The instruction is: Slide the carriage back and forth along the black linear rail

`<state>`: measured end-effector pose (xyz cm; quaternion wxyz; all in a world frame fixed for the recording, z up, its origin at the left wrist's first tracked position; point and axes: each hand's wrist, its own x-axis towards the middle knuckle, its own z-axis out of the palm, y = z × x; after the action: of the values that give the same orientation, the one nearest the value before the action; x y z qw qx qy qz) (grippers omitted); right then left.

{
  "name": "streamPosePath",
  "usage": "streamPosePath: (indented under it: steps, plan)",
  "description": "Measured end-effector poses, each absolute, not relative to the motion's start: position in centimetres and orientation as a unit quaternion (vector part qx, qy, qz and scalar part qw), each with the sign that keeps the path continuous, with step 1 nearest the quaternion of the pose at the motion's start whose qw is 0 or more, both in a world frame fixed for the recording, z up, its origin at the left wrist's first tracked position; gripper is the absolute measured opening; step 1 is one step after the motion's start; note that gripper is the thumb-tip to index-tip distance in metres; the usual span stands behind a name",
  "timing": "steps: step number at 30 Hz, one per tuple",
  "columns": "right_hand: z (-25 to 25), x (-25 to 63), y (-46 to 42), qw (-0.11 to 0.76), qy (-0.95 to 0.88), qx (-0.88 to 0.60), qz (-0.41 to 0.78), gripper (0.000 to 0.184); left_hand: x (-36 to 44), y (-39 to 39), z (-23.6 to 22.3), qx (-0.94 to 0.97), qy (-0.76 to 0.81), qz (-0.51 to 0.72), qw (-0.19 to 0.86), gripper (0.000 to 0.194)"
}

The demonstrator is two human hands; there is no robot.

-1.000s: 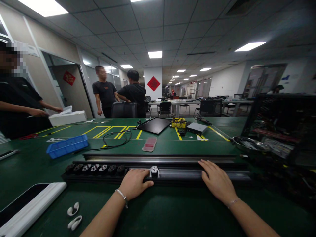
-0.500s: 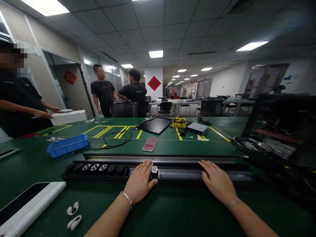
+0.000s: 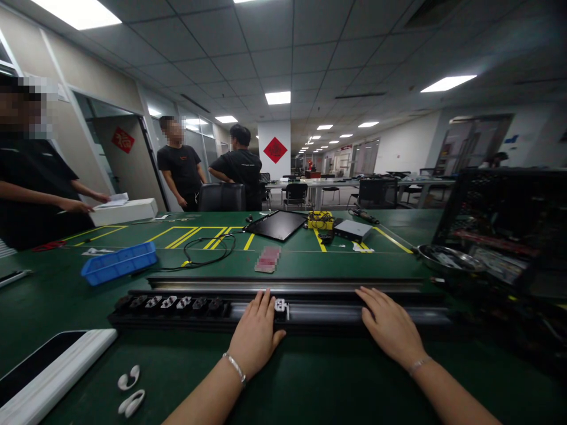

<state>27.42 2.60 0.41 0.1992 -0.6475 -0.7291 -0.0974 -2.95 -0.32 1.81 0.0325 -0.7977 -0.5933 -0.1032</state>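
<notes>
A long black metal channel (image 3: 325,313) lies across the table in front of me. Several black and white power socket modules (image 3: 169,302) sit in a row in its left part. One more socket module (image 3: 280,306), with a white face, sits alone near the middle. My left hand (image 3: 257,330) rests flat over the channel, its fingers stretched out and its thumb by this lone module; what lies under the palm is hidden. Fingers out and apart from the thumb, my right hand (image 3: 392,327) lies on the channel's right part and grips nothing.
Behind the channel lies a second dark rail (image 3: 283,285). Left are a blue bin (image 3: 119,262), a cable (image 3: 208,260) and white earphones (image 3: 132,402). Farther back are a phone (image 3: 267,260), a black screen (image 3: 279,224) and a metal bowl (image 3: 427,260). A person holds papers (image 3: 114,200) at the left.
My left hand has shifted slightly right along the channel, and the lone socket module has moved slightly right with it. My right hand has barely moved. The person at the left has raised the papers.
</notes>
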Motion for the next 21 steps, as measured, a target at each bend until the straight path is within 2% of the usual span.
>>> streamPosePath:
  steps: [21]
  plan:
    - [0.23, 27.46, 2.73, 0.198, -0.732, -0.642, -0.110, 0.047, -2.53, -0.78, 1.34, -0.809, -0.570, -0.143, 0.023, 0.058]
